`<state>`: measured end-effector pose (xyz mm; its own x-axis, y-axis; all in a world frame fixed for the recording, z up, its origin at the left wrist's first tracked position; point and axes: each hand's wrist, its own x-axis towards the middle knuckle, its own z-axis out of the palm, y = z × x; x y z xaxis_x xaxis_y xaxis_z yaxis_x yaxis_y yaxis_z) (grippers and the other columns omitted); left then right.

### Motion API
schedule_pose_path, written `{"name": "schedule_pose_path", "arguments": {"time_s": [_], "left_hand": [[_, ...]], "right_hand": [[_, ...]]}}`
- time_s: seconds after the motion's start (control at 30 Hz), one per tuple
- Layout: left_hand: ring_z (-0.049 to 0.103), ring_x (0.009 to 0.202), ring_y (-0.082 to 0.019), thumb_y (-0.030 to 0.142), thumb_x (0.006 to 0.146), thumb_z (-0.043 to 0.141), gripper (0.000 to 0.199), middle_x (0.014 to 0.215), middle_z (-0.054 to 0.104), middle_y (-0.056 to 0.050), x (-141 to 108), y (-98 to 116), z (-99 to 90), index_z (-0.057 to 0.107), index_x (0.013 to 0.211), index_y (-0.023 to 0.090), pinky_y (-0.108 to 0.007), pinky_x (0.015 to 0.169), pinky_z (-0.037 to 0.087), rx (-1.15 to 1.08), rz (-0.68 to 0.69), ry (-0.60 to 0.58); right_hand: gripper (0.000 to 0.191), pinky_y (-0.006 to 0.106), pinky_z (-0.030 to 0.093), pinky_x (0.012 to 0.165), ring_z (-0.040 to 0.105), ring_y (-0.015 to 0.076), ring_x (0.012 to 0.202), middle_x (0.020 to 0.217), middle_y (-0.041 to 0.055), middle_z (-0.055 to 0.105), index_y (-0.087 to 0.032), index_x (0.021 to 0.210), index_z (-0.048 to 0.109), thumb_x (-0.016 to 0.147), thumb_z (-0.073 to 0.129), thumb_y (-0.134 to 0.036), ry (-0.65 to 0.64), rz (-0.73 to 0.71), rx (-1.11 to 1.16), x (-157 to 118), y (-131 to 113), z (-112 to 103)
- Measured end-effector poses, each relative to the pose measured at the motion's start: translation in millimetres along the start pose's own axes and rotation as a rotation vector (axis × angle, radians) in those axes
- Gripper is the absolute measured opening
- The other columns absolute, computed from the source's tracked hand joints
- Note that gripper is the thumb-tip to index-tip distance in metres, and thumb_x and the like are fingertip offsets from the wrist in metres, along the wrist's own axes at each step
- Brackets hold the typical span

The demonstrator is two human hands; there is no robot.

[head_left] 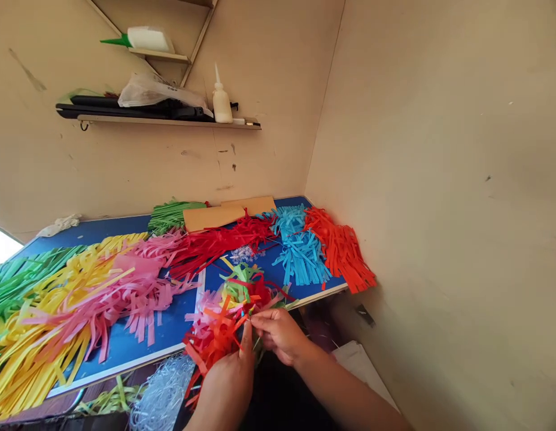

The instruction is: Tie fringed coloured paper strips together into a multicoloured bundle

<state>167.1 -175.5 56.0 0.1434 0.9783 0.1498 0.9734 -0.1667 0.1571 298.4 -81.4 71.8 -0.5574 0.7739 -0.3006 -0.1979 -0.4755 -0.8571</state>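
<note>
At the table's front edge, both my hands work on a multicoloured bundle of fringe strips [242,293] in red, orange, pink, green and yellow. My left hand [230,374] is closed on it from below, its thumb pointing up at the middle. With thumb and forefinger pinched together, my right hand [280,335] meets the left thumb at the bundle's near side. Whatever small piece lies between the fingertips is too fine to make out. Part of the bundle hangs over my left wrist. Behind it lies a small heap of whitish shreds [245,254].
Fringed strips cover much of the blue table [138,335]: yellow [39,353], pink [125,281], red [224,239], blue [302,245] and orange [340,248]. Brown cardboard pieces [215,217] lie at the back. A shelf [170,121] carries a glue bottle [222,105]. Walls stand behind and right.
</note>
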Motion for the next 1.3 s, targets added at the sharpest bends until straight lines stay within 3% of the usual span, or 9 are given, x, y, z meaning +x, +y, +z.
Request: {"name": "schedule_pose_path", "arguments": {"time_s": [0.13, 0.17, 0.33, 0.47, 0.63, 0.8, 0.9, 1.1, 1.3], "left_hand": [[0.074, 0.077, -0.023, 0.036, 0.09, 0.052, 0.026, 0.091, 0.078, -0.005, -18, -31, -41.0, 0.071, 0.108, 0.034, -0.03, 0.068, 0.06, -0.146, 0.238, 0.19], [0.073, 0.084, -0.022, 0.034, 0.092, 0.052, 0.028, 0.098, 0.078, -0.003, -16, -38, -55.8, 0.068, 0.114, 0.037, -0.03, 0.075, 0.06, -0.199, 0.313, 0.19], [0.063, 0.102, -0.021, 0.032, 0.09, 0.06, 0.014, 0.106, 0.07, -0.006, 36, -41, -104.0, 0.063, 0.102, 0.026, -0.034, 0.093, 0.052, -0.481, 0.451, 0.023], [0.06, 0.1, -0.021, 0.039, 0.081, 0.072, 0.029, 0.105, 0.067, -0.006, 69, -38, -98.9, 0.058, 0.101, 0.022, -0.035, 0.089, 0.05, -0.519, 0.464, -0.078], [0.059, 0.083, -0.019, 0.049, 0.072, 0.077, 0.036, 0.085, 0.067, -0.002, 73, -43, -81.2, 0.06, 0.087, 0.021, -0.029, 0.071, 0.047, -0.528, 0.395, -0.133], [0.059, 0.07, -0.016, 0.037, 0.083, 0.066, 0.018, 0.072, 0.065, -0.001, 71, -42, -69.3, 0.062, 0.076, 0.021, -0.025, 0.062, 0.043, -0.472, 0.303, -0.031], [0.061, 0.069, -0.014, 0.035, 0.087, 0.057, 0.019, 0.082, 0.067, -0.004, 68, -41, -68.0, 0.061, 0.073, 0.021, -0.023, 0.06, 0.046, -0.534, 0.234, -0.024], [0.068, 0.084, -0.019, 0.039, 0.09, 0.049, 0.019, 0.091, 0.072, -0.005, 61, -38, -73.7, 0.06, 0.09, 0.023, -0.029, 0.071, 0.054, -0.655, 0.108, -0.147], [0.066, 0.109, -0.022, 0.037, 0.096, 0.038, 0.033, 0.101, 0.075, -0.003, 59, -54, -81.7, 0.069, 0.103, 0.027, -0.038, 0.104, 0.046, -0.53, 0.243, -0.181]], "right_hand": [[0.048, 0.023, 0.009, 0.043, 0.019, 0.0046, 0.042, 0.045, -0.0102, 0.03, -0.016, 0.06, 0.06, 0.06, 0.08, -0.06, 0.042, -0.066, -0.212, -3, -10, -10], [0.048, 0.023, 0.01, 0.044, 0.02, 0.0051, 0.043, 0.045, -0.0099, 0.03, -0.016, 0.061, 0.061, 0.061, 0.079, -0.061, 0.025, -0.083, -0.256, -5, -14, -10], [0.053, 0.024, 0.018, 0.051, 0.026, 0.0069, 0.051, 0.051, -0.0073, 0.033, -0.017, 0.057, 0.056, 0.068, 0.073, -0.065, -0.208, -0.154, -0.336, -19, -36, 7], [0.052, 0.025, 0.024, 0.054, 0.029, 0.0084, 0.055, 0.054, -0.006, 0.038, -0.017, 0.054, 0.054, 0.071, 0.07, -0.063, -0.286, -0.155, -0.42, -24, -40, 10], [0.038, 0.025, 0.034, 0.058, 0.044, 0.0112, 0.058, 0.062, -0.0023, 0.055, -0.016, 0.066, 0.069, 0.079, 0.067, -0.051, -0.254, -0.199, -0.519, -26, -42, -2], [0.014, 0.025, 0.04, 0.067, 0.057, 0.0144, 0.07, 0.072, 0.0016, 0.065, -0.018, 0.077, 0.077, 0.083, 0.068, -0.028, -0.057, -0.436, -0.798, -27, -44, -4], [0.012, 0.024, 0.039, 0.065, 0.056, 0.013, 0.068, 0.07, 0.0003, 0.062, -0.018, 0.074, 0.076, 0.084, 0.07, -0.024, 0.036, -0.481, -0.822, -26, -42, -1], [0.019, 0.023, 0.039, 0.062, 0.054, 0.0123, 0.066, 0.069, -0.0015, 0.06, -0.016, 0.068, 0.069, 0.081, 0.074, -0.03, 0.047, -0.447, -0.683, -21, -39, 1], [0.033, 0.023, 0.036, 0.065, 0.046, 0.0125, 0.069, 0.063, -0.0032, 0.053, -0.017, 0.062, 0.059, 0.082, 0.07, -0.041, -0.012, -0.409, -0.651, -11, -41, 7]]}}
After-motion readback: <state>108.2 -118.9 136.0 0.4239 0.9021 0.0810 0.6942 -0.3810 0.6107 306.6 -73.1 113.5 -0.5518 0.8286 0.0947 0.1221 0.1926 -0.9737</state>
